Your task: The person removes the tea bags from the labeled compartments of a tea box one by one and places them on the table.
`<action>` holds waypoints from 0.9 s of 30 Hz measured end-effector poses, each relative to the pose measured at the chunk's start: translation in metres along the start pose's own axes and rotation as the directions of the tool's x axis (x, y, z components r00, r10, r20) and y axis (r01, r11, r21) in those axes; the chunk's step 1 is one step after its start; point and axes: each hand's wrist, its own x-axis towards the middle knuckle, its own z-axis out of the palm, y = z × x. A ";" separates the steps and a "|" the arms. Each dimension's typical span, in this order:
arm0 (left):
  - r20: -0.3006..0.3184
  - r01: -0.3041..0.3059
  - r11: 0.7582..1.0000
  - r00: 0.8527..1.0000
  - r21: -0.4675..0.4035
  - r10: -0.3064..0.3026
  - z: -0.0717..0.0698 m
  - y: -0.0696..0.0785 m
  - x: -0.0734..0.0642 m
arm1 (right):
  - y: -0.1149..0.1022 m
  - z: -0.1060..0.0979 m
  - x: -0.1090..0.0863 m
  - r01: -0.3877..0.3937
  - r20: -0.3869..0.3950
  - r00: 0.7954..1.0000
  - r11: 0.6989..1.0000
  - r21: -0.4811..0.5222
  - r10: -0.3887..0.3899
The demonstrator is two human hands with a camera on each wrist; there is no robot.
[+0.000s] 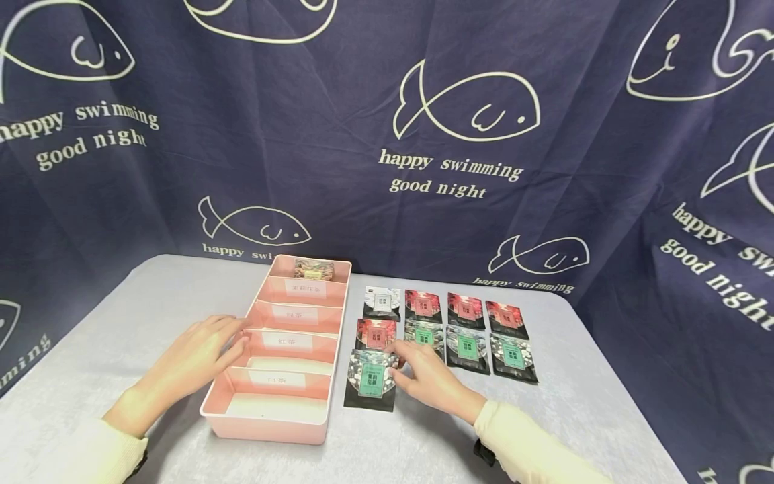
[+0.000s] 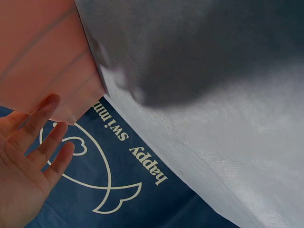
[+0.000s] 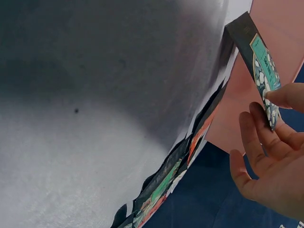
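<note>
My right hand [image 1: 432,376] pinches a tea sachet [image 1: 370,380] with a green label and black bottom by its right edge. In the right wrist view the sachet [image 3: 259,61] is tilted up off the table, thumb on its front and fingers behind. My left hand [image 1: 196,356] rests at the left wall of a pink divided box [image 1: 266,427], its fingers extended in the left wrist view. The box has several compartments with white paper labels; a brownish sachet [image 1: 314,269] lies in the farthest one.
Right of the box, more sachets lie in rows: a white one [image 1: 382,304], red ones [image 1: 465,310] and green-labelled ones [image 1: 514,356], some overlapping. A red sachet [image 1: 376,334] lies just behind the pinched one. A dark blue curtain [image 1: 338,134] hangs behind the grey-covered table [image 1: 574,430].
</note>
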 end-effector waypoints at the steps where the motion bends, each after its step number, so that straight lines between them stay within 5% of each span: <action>1: -0.001 0.000 1.000 1.000 0.000 0.000 0.000 0.000 0.000 | 0.001 0.001 0.000 0.002 -0.002 1.000 1.000 -0.008 -0.002; 27: 0.009 0.017 1.000 1.000 -0.003 -0.017 0.001 0.000 -0.001 | 0.006 0.010 0.003 -0.051 0.205 0.975 0.980 -0.194 0.092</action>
